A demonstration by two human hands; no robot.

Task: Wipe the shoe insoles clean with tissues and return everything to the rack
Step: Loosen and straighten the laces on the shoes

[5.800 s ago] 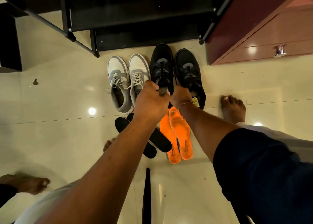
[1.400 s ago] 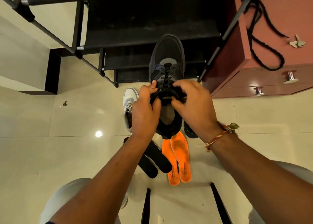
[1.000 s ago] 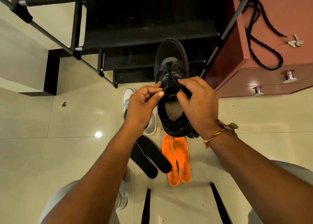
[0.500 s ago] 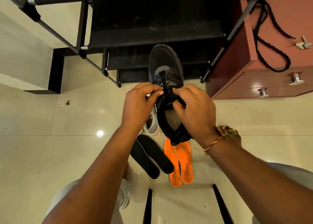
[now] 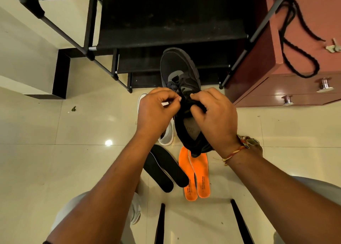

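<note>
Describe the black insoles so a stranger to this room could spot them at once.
Find the black shoe rack at the top, then come down the cream floor past the black shoe that the left hand and right hand hold. Below it lie two pairs of insoles: the black insoles are the slanted left pair, beside the bright orange insoles.

A black cord [image 5: 304,75] and keys [image 5: 333,47] lie atop the reddish cabinet [image 5: 313,13]; a scrap [image 5: 73,108] litters the floor [image 5: 55,170].

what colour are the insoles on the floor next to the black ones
Bright orange insoles, with small dark print near the heel; head view.
</note>
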